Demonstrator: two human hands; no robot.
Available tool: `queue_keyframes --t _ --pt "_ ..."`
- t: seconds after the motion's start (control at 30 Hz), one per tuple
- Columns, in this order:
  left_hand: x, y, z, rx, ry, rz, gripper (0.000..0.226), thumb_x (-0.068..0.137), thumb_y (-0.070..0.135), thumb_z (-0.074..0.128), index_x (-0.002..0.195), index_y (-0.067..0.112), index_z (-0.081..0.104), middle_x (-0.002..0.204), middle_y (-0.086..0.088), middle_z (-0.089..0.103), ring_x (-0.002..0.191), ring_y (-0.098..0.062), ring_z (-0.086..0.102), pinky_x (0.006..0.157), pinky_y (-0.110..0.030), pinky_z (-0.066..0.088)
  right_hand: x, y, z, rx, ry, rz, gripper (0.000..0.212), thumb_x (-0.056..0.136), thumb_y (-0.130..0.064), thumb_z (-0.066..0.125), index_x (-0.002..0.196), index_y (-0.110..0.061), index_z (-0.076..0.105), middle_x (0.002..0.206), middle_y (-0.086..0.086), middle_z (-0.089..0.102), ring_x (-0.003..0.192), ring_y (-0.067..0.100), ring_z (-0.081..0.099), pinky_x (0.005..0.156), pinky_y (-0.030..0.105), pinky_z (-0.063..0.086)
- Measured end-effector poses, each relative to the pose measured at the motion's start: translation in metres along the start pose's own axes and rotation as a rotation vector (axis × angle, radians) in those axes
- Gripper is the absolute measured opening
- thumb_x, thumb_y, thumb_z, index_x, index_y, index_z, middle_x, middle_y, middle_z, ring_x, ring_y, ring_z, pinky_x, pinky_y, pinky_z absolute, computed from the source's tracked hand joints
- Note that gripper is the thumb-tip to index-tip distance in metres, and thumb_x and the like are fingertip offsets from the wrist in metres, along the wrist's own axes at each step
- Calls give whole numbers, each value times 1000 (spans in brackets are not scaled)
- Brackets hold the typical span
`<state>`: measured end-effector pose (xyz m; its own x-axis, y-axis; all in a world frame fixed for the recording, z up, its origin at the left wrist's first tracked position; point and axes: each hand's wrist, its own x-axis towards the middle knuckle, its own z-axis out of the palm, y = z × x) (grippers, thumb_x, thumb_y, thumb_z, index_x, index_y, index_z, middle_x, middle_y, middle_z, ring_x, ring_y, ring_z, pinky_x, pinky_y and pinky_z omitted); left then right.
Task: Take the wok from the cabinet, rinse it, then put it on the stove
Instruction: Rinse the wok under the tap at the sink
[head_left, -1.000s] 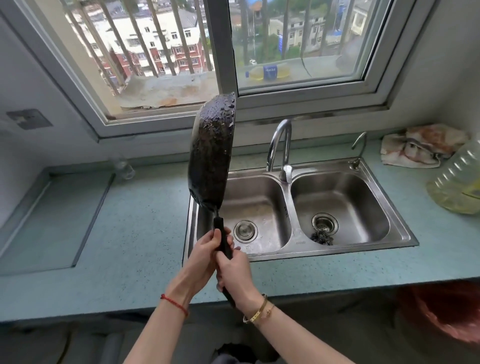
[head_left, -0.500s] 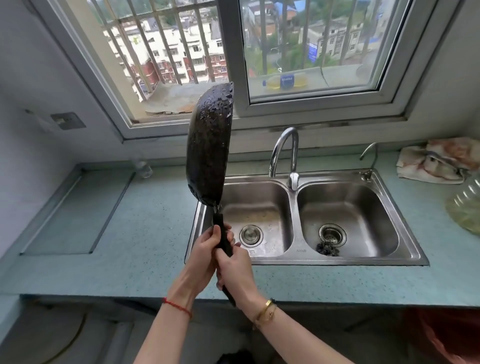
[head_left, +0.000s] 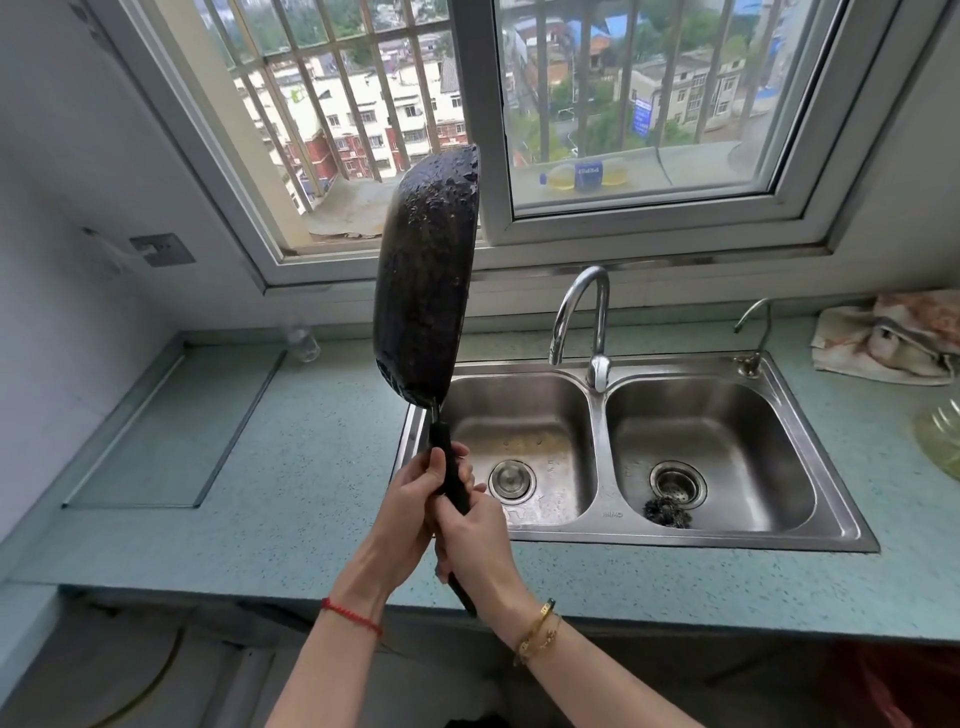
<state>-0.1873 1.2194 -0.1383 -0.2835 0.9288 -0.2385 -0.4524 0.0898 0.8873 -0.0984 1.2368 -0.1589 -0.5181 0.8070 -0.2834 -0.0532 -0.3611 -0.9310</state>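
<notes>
A black wok, wet and beaded with drops, stands on edge in the air, its pan upward and its handle pointing down. Both hands grip the black handle. My left hand wraps the upper part, my right hand holds just below it. The wok hangs over the left rim of the double steel sink, in front of the window. A recessed glass panel lies flush in the counter at the left.
A curved tap rises behind the sink's divider, a smaller tap at the back right. A steel scourer lies in the right basin. A crumpled cloth and a plastic oil bottle sit at the right. A small glass stands by the wall.
The view has shifted so the sink sits further right and lower in frame. The wok stays upright in both hands, carried slightly left toward the sink's left rim.
</notes>
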Motion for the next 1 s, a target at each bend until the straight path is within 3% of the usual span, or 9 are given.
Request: queue_keyframes --t 0.43,0.6,0.77,0.83,0.93,1.0 --pt "12 7 1 61 -57 24 23 97 27 51 101 9 65 79 -3 60 75 -16 63 93 -40 50 8 -8 -1 36 -7 -31 27 90 -22 55 65 -12 54 41 -2 43 31 17 39 38 27 35" --pt "17 -1 4 -2 -40 -27 30 99 25 48 112 2 62 81 -5 59 77 -18 62 98 -43 45 11 -5 -12 -28 20 -49 25 93 -19 55 70 -11 58 41 -3 46 31 16 43 37 27 37" --pt "20 -15 11 -53 -13 -114 43 98 31 45 124 0 59 91 -9 63 87 -21 63 86 -34 48 18 3 -28 -162 61 -33 21 91 -13 53 73 -5 60 43 -2 48 30 15 44 35 27 38" --pt "22 -24 15 -83 16 -161 46 99 33 42 127 0 58 103 -13 68 95 -22 64 89 -36 48 19 10 -34 -237 79 -33 23 90 -13 53 73 0 60 46 2 48 31 14 45 35 27 39" --pt "32 -34 18 -51 58 -244 46 99 34 43 126 2 60 119 -14 70 106 -23 59 103 -43 40 22 23 -46 -381 123 -52 31 89 -11 55 58 -12 52 45 -3 47 33 12 44 37 28 40" --pt "39 -39 21 104 112 -315 42 96 38 48 120 8 65 118 -8 73 101 -19 62 95 -38 44 24 31 -55 -477 130 -70 35 90 -11 56 57 -18 49 48 -5 49 39 13 45 41 28 40"
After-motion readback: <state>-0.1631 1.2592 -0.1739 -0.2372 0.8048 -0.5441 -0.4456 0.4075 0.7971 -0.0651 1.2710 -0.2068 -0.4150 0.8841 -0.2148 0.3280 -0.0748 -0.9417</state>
